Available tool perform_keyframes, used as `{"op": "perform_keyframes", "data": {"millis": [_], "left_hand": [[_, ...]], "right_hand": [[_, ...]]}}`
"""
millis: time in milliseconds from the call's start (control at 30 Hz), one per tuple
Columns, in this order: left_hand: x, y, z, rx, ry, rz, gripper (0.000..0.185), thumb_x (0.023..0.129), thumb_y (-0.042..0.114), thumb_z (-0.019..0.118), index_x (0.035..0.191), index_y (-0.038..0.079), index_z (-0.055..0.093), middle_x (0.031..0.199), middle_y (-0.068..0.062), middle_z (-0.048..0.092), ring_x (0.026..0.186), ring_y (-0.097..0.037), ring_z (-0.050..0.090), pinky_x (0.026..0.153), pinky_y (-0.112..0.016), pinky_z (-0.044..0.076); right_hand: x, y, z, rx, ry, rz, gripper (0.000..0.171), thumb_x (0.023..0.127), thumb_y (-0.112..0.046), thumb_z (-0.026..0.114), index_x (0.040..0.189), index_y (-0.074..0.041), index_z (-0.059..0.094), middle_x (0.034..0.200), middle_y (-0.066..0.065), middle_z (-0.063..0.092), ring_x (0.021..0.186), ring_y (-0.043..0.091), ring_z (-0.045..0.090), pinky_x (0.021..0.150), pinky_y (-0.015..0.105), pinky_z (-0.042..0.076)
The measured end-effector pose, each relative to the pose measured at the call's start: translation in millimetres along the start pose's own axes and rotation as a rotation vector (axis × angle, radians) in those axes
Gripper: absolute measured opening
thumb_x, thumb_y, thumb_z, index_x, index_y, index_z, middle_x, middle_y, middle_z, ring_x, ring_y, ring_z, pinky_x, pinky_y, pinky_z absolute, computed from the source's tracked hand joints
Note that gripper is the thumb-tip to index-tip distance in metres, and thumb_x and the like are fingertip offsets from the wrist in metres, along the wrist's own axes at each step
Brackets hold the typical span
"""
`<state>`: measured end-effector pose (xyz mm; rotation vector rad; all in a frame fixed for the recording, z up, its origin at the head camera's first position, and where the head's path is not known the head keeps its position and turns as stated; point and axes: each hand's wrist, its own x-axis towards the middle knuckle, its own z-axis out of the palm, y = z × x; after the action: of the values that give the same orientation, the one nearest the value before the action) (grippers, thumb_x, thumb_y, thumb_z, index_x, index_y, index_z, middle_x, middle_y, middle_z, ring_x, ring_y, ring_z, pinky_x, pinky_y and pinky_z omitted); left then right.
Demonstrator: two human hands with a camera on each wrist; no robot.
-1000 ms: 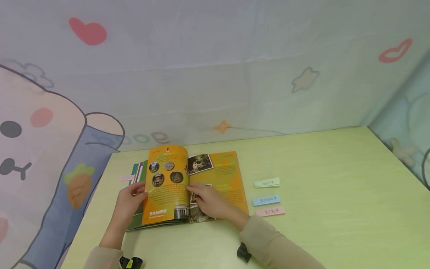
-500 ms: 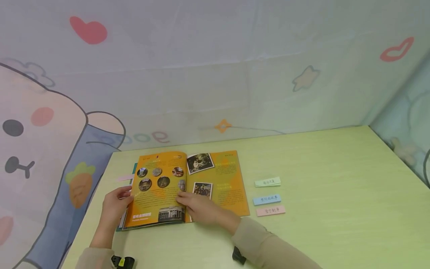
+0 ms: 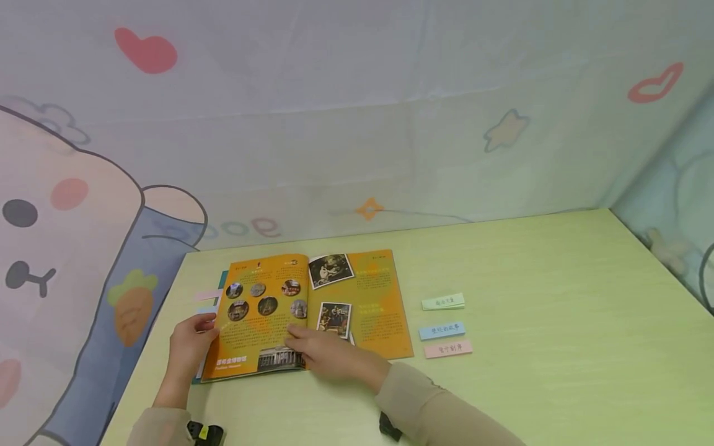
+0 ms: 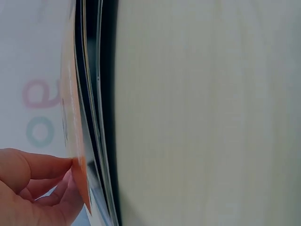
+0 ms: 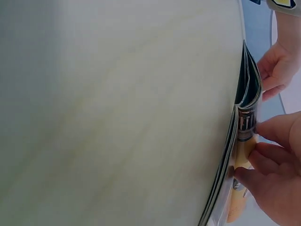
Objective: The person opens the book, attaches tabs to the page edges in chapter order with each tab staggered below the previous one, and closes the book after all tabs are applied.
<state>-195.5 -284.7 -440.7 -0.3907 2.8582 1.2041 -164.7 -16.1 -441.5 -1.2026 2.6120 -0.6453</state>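
Note:
An open magazine (image 3: 382, 297) with orange pages lies on the table, its spread showing round pictures on the left and framed paintings on the right. At its left edge, my left hand (image 3: 188, 344) pinches the orange page (image 4: 83, 183) between thumb and fingers. My right hand (image 3: 334, 354) rests over the lower part by the fold, fingertips touching the left page beside a building photo (image 3: 279, 358). From the right wrist view, the right hand's fingers (image 5: 268, 162) are loosely bent against the page surface, and the stacked page edges curve up at the spine.
Right of the magazine lie a green paper strip (image 3: 443, 302), a blue strip (image 3: 442, 331) and a pink strip (image 3: 448, 350), each with handwriting. Pink and blue tabs stick out past the magazine's left edge. A printed cloth (image 3: 334, 124) hangs behind the light yellow-green table (image 3: 558, 341).
The orange left page has come down to the left and lies flatter, led by my left hand. My right hand has slid left across the fold onto that page.

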Motion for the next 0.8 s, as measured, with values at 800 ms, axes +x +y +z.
{"op": "perform_keyframes", "data": {"millis": [800], "left_hand": [[3.5, 86.6, 66.2, 0.313, -0.440, 0.833, 0.035, 0.094, 0.007, 0.053, 0.127, -0.003, 0.055, 0.142, -0.023, 0.037, 0.130, -0.043, 0.032, 0.103, -0.055, 0.030]], "right_hand": [[3, -2, 0, -0.146, -0.101, -0.059, 0.047, 0.097, -0.012, 0.047, 0.142, -0.003, 0.036, 0.152, 0.011, 0.022, 0.138, 0.017, 0.022, 0.108, 0.023, 0.025]]}}
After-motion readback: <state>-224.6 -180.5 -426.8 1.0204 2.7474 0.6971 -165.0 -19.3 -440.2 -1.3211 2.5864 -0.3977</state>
